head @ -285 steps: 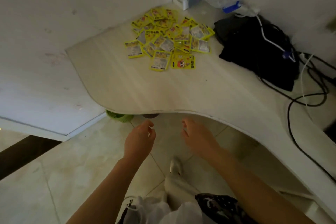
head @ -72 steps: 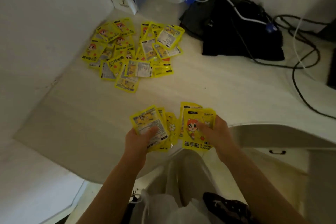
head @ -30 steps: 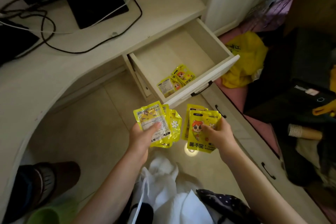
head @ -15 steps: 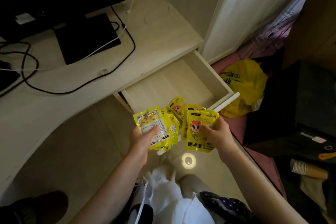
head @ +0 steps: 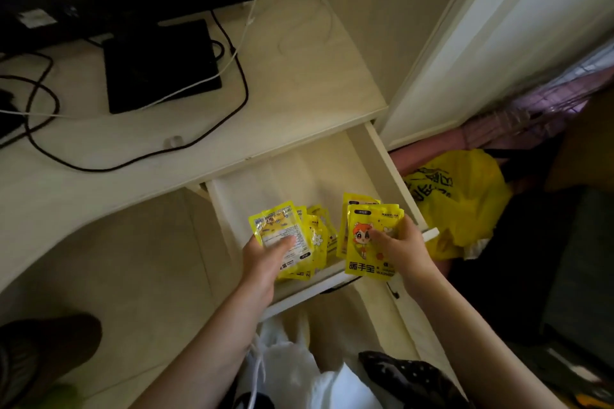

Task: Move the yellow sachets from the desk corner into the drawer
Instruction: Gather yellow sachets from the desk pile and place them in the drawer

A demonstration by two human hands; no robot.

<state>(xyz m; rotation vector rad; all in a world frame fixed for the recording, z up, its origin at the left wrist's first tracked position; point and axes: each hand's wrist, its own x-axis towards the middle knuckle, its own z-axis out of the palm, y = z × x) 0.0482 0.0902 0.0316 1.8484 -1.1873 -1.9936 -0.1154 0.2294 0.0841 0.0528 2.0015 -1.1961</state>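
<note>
The pale wooden drawer (head: 292, 176) stands pulled out under the desk edge. My left hand (head: 265, 257) grips a fanned bunch of yellow sachets (head: 282, 232), held over the drawer's front left part. Over the front right part, my right hand (head: 398, 249) holds a second stack of yellow sachets (head: 362, 242), the top one showing a red-haired cartoon figure. More yellow sachets (head: 324, 222) show between the two bunches; I cannot tell whether they lie in the drawer or belong to the left bunch. The desk corner pile is out of view.
The desk top (head: 292, 83) carries a black monitor base (head: 159, 66), black and white cables (head: 139, 156). A yellow plastic bag (head: 458, 202) lies on the floor right of the drawer, beside dark objects. A white cabinet side (head: 481, 36) rises behind. A shoe (head: 43, 349) sits lower left.
I turned from the corner pile to the open drawer with both bunches. Over the last second my hands moved forward and now hang over the drawer's front.
</note>
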